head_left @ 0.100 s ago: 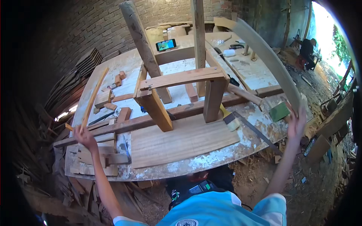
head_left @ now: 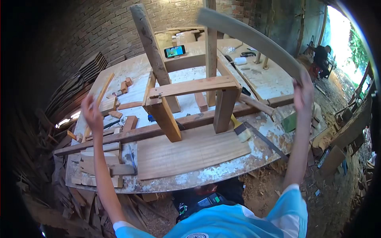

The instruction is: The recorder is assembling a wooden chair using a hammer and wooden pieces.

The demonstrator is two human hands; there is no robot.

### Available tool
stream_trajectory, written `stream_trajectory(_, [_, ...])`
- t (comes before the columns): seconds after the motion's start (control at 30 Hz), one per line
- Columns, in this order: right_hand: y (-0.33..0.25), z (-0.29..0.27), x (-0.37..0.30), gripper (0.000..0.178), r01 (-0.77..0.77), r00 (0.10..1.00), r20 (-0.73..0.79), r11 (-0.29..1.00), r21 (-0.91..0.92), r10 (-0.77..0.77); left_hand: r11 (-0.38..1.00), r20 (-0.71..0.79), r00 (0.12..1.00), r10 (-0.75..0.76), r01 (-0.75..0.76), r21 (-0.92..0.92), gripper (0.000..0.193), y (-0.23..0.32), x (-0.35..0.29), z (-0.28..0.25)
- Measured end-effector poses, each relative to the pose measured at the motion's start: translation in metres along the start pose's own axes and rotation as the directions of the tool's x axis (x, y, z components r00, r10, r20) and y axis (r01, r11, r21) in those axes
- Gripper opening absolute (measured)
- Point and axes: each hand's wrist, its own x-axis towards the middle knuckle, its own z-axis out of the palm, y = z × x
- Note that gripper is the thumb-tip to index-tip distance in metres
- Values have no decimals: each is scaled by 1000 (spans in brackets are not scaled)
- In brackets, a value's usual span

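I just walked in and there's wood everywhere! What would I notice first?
Probably the long curved plank that the right hand holds up high at the right. In the middle of the workbench stands a half-built wooden frame with its legs sticking up. The left hand is raised, open and empty, at the left above small wood blocks.

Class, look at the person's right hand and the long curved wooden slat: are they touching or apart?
Touching. The head view shows the right hand raised with its fingers closed round the lower end of the curved wooden slat, which is blurred and lifted above the workbench.
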Motion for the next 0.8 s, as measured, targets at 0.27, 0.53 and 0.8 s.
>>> stream_trajectory(0.27, [54,205,113,22,102,894,433,994,49,-113,531,467,856,-222,508,-679,39,106,179,150])
stream_trajectory(0.53, [74,239,161,23,74,897,439,997,-26,-55,588,373,874,-310,485,-647,30,73,211,182])
stream_trajectory(0.8, [89,230,177,26,-24,895,446,999,26,11,500,416,861,-293,509,-700,28,64,209,188])
